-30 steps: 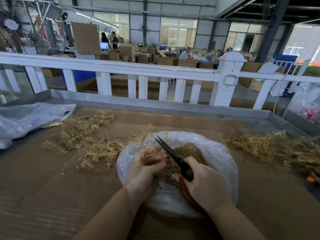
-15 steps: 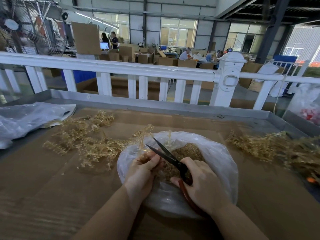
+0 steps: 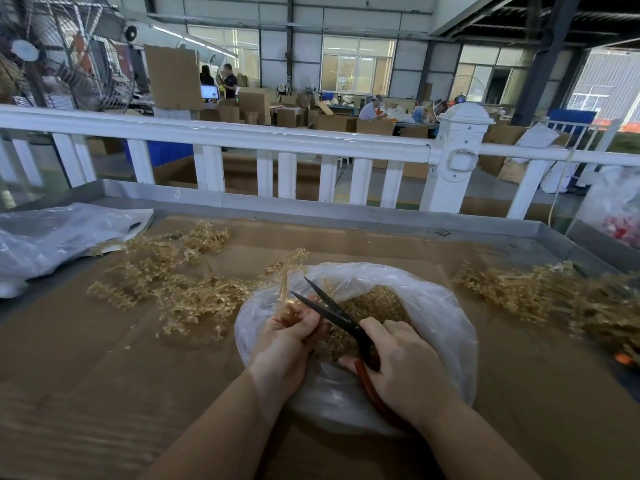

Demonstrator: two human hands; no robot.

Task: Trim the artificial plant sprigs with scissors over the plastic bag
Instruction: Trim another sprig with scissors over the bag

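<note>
My left hand pinches a sprig by its lower stem, fingers curled round it, the tip standing up toward twelve o'clock just over the near-left rim of the plastic bag. My right hand is wrapped round the red handles of the scissors, whose dark blades are parted and point toward ten o'clock, straddling the stem just above my left fingers.

To cut well, I judge I should keep the stem deep in the throat of the blades, not at the tips, where the plastic would likely slip out. I want my left thumb below the cutting line and the sprig held over the bag's mouth, so the offcut drops onto the heap of clippings already inside and not onto the cardboard. One firm close should do; a slow squeeze may only bend the stem.

Another pile of sprigs lies at ten o'clock of the bag, and a further pile at three o'clock, both within reach.
</note>
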